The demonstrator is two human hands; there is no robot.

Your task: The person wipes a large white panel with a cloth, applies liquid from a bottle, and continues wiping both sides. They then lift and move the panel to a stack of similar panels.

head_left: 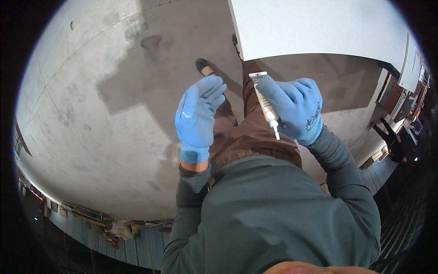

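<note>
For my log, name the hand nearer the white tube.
Right: the right hand holds the white tube; the left hand is open, apart from it, to its left.

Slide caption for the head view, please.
Right hand grips a white nozzle-tipped tube; left hand open alongside, both blue-gloved.

We see a broad shadow (123,91) darken the stained, cracked grey floor (86,155) below a white tabletop (315,27), ribbed wall panelling (130,250) beyond.

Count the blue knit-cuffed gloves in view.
2: one blue glove on the open left hand, the other on the right hand, which holds a white nozzle-tipped squeeze tube.
</note>
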